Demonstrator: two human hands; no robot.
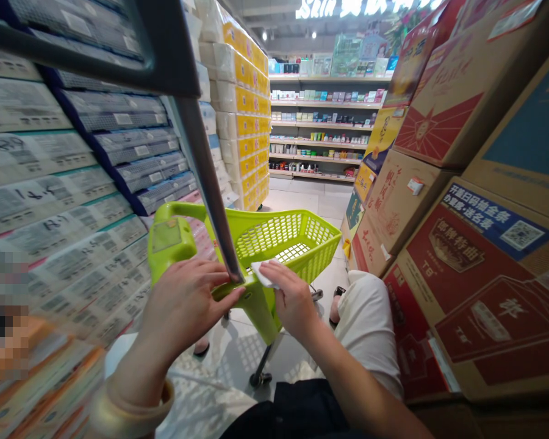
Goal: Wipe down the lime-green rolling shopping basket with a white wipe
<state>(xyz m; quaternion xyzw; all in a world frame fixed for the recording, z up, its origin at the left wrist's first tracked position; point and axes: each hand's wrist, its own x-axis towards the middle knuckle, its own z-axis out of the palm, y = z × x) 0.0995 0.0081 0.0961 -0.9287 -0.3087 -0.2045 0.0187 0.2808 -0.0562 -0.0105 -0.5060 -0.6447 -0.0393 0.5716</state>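
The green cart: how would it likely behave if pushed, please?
The green cart probably rolls readily: small wheel, smooth tile. Its mesh basket looks empty, so likely light; it might tip under the right hand holding a white cloth.

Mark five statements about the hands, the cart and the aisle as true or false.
1. The right hand holds a white cloth against the rim of the shopping cart. True.
2. The shopping cart is red. False: it is lime green.
3. The left hand touches the cart just below a grey pole. True.
4. The cardboard boxes are stacked on the left of the aisle. False: they stand on the right; the left side holds stacked printed packs.
5. Stocked shelves close off the far end of the aisle. True.
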